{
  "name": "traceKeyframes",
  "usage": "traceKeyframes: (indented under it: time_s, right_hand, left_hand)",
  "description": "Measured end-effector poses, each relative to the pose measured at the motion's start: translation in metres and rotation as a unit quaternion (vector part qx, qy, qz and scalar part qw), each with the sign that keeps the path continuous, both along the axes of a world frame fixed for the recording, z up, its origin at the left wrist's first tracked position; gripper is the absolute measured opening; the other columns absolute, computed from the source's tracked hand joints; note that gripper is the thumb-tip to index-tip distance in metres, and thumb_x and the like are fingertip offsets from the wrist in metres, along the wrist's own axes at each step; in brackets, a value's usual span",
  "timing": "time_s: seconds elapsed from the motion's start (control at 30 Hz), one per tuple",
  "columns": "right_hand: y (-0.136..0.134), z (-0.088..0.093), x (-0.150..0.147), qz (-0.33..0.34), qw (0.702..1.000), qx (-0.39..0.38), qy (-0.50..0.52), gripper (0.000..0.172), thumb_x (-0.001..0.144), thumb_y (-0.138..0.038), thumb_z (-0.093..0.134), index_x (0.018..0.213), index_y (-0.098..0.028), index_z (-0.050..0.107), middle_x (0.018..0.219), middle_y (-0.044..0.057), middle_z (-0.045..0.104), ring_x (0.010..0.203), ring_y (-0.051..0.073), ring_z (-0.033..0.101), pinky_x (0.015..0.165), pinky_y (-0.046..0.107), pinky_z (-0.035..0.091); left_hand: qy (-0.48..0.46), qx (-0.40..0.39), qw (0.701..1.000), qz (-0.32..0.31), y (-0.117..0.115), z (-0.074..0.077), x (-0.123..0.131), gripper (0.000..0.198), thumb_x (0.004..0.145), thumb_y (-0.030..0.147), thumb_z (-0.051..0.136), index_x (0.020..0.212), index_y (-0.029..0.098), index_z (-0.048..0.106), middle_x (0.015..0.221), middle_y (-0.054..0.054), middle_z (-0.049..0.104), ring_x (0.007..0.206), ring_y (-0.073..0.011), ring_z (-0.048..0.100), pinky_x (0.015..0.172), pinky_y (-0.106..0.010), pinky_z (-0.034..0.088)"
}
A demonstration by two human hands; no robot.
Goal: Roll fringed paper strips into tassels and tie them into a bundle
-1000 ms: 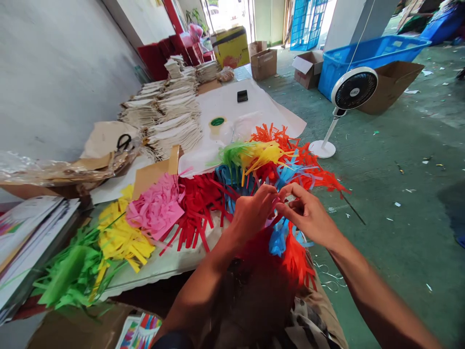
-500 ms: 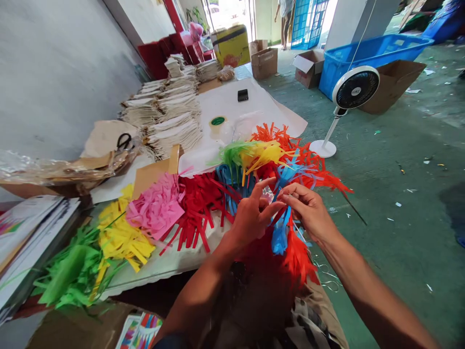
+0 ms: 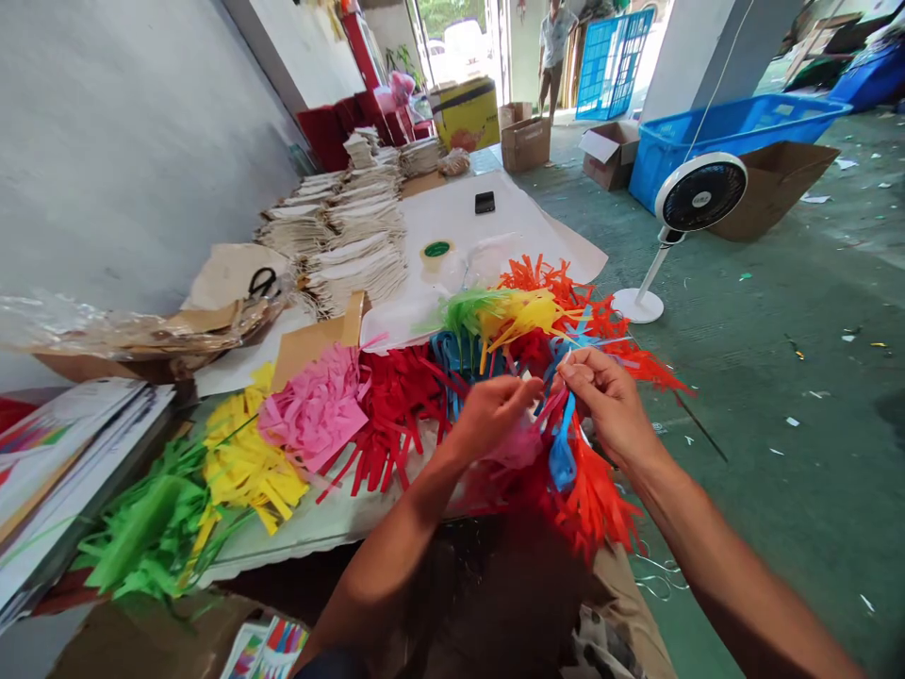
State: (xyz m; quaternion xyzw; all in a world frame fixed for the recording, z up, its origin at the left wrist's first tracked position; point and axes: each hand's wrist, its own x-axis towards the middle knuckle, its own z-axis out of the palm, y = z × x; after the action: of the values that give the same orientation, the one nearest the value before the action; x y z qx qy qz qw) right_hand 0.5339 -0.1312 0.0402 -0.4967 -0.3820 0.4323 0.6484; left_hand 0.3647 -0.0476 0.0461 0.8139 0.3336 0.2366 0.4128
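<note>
My right hand (image 3: 609, 401) is closed, thumb and fingers pinched at the top of a blue paper tassel (image 3: 563, 457) whose strips hang below. My left hand (image 3: 495, 413) is close beside it, fingers drawn together; whatever they pinch is too small to make out. Pink strips (image 3: 519, 443) hang under and between the hands. Red-orange fringe (image 3: 594, 500) lies over my lap. Just beyond the hands are a yellow tassel (image 3: 527, 316), a light green tassel (image 3: 470, 309) and more orange fringe (image 3: 544, 275) on the table edge.
Left along the table lie dark red (image 3: 396, 401), pink (image 3: 315, 401), yellow (image 3: 247, 457) and green fringed paper (image 3: 152, 523). Behind are stacked paper bundles (image 3: 364, 231), tape (image 3: 436, 253), scissors (image 3: 261, 281) and a phone (image 3: 485, 202). A fan (image 3: 699, 193) stands right; a person (image 3: 555, 57) stands far back.
My left hand's outstretched index finger has curled in, closing the hand. Pink strips now show beneath it. My right hand stays pinched. The view has tilted up slightly, showing more of the far person.
</note>
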Motion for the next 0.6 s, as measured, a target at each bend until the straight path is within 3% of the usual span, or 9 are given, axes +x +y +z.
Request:
traceKeyframes:
  time_s: [0.1, 0.17, 0.27, 0.37, 0.6]
  right_hand:
    - [0.001, -0.004, -0.001, -0.016, 0.999, -0.011, -0.029, 0.033, 0.093, -0.054, 0.074, 0.091, -0.023, 0.062, 0.074, -0.003, 0.062, 0.055, 0.011, 0.043, 0.049, 0.026, 0.028]
    - [0.001, -0.005, -0.002, -0.019, 0.999, -0.019, -0.044, 0.035, 0.093, -0.056, 0.073, 0.092, -0.023, 0.061, 0.076, -0.002, 0.063, 0.056, 0.012, 0.043, 0.049, 0.027, 0.027]
    - [-0.001, -0.004, -0.004, -0.009, 0.998, -0.03, -0.06, 0.036, 0.093, -0.058, 0.071, 0.091, -0.024, 0.062, 0.076, -0.001, 0.063, 0.057, 0.012, 0.043, 0.05, 0.027, 0.028]
    - [-0.003, -0.003, -0.005, -0.001, 0.998, -0.029, -0.055, 0.036, 0.094, -0.058, 0.071, 0.09, -0.024, 0.061, 0.073, -0.002, 0.06, 0.058, 0.013, 0.044, 0.052, 0.028, 0.029]
    - [-0.01, -0.001, -0.004, -0.039, 0.991, 0.025, -0.126, 0.031, 0.098, -0.053, 0.067, 0.092, -0.023, 0.063, 0.086, 0.001, 0.064, 0.072, 0.016, 0.053, 0.063, 0.029, 0.041]
  left_hand:
    - [0.073, 0.186, 0.969, 0.143, 0.024, 0.002, -0.002, 0.022, 0.102, 0.036, 0.062, 0.106, 0.02, 0.077, 0.101, -0.007, 0.075, 0.09, -0.0214, 0.069, 0.078, -0.03, 0.048]
    - [0.152, 0.26, 0.936, 0.18, 0.039, 0.0, 0.001, 0.023, 0.101, 0.024, 0.06, 0.119, 0.021, 0.074, 0.113, -0.01, 0.073, 0.099, -0.0246, 0.07, 0.08, -0.032, 0.049]
    - [0.23, 0.304, 0.906, 0.187, 0.052, -0.007, 0.01, 0.025, 0.102, 0.022, 0.057, 0.123, 0.02, 0.07, 0.119, -0.013, 0.07, 0.103, -0.0275, 0.069, 0.077, -0.034, 0.05]
    - [0.249, 0.326, 0.891, 0.192, 0.053, -0.01, 0.016, 0.021, 0.103, 0.024, 0.055, 0.117, 0.019, 0.071, 0.118, -0.014, 0.068, 0.104, -0.0287, 0.067, 0.075, -0.035, 0.05]
    - [0.123, 0.377, 0.899, 0.186, 0.037, 0.007, 0.005, 0.016, 0.105, 0.025, 0.057, 0.113, 0.021, 0.07, 0.11, -0.01, 0.076, 0.103, -0.0253, 0.069, 0.084, -0.035, 0.049]
